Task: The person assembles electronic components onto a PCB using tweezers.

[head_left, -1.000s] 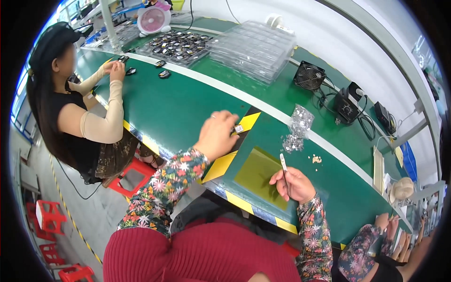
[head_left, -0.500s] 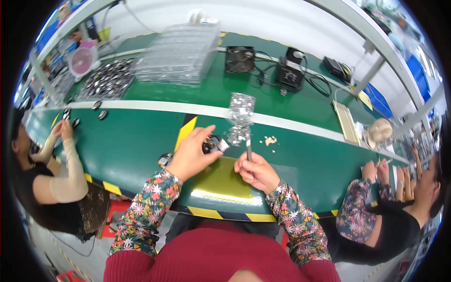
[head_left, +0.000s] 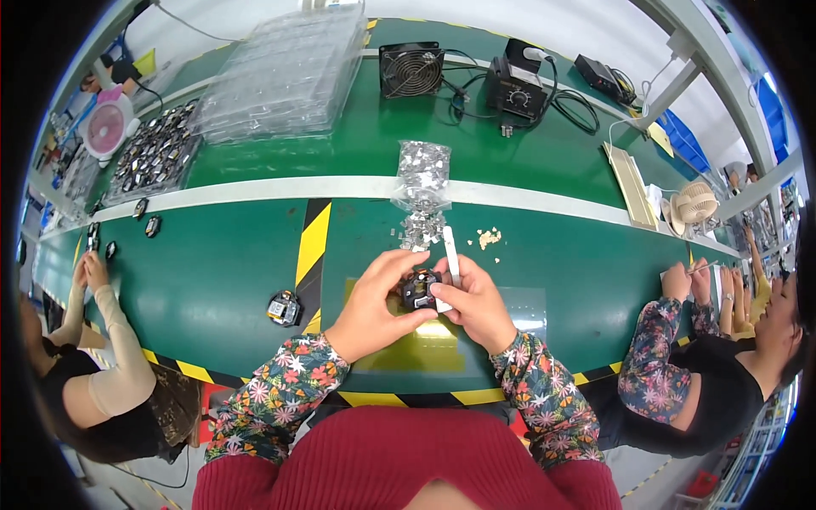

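Over a yellow translucent sheet (head_left: 378, 357), my left hand (head_left: 374, 297) grips a small round black electronic device (head_left: 416, 291) between thumb and fingers. My right hand (head_left: 476, 308) is closed around metal tweezers (head_left: 451, 255) that point away from me, and its thumb presses on the device's right side. A second device (head_left: 284, 308), with its inner parts showing, lies on the green bench to the left. Beyond my hands, small silvery metal pieces (head_left: 422, 228) spill from a clear plastic bag (head_left: 423, 166). Small beige bits (head_left: 489, 238) lie to their right.
A white rail (head_left: 280, 194) crosses the green bench. Behind it are stacked clear trays (head_left: 276, 85), a black fan (head_left: 410, 70), a black control box (head_left: 517, 93) with cables and a tray of devices (head_left: 157, 149). Co-workers sit at left (head_left: 119, 374) and right (head_left: 680, 374).
My right hand has brought the tweezers back from the metal pieces to the device, and its thumb now touches it. My left hand has moved slightly right with the device. The view has shifted.
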Available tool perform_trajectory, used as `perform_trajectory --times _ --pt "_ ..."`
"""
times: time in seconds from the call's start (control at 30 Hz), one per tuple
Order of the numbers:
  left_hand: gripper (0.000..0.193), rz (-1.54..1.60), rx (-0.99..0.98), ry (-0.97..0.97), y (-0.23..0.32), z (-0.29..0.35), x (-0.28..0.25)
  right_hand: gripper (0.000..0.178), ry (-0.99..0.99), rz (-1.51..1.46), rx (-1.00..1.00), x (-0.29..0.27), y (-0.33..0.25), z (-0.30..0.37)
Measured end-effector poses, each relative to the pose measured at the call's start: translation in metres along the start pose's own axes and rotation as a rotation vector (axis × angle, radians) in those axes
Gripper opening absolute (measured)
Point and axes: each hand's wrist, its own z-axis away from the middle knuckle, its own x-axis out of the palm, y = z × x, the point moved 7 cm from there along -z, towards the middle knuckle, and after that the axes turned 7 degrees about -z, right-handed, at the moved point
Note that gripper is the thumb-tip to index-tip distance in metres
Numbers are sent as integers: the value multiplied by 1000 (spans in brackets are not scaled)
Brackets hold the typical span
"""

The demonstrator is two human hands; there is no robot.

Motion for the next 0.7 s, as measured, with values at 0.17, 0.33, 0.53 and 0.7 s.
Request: perform_trajectory --times 0.17,0.33,0.53,0.7 --pt "46 446 -228 -50 -36 6 16 19 40 110 37 -2 2 2" --pt "42 415 -250 -80 -33 10 19 19 13 137 24 6 0 2" --pt "38 559 -362 -179 -34 5 26 19 18 155 13 1 1 3" --pt "37 582 -415 -130 -41 8 22 18 60 164 52 1 0 3"
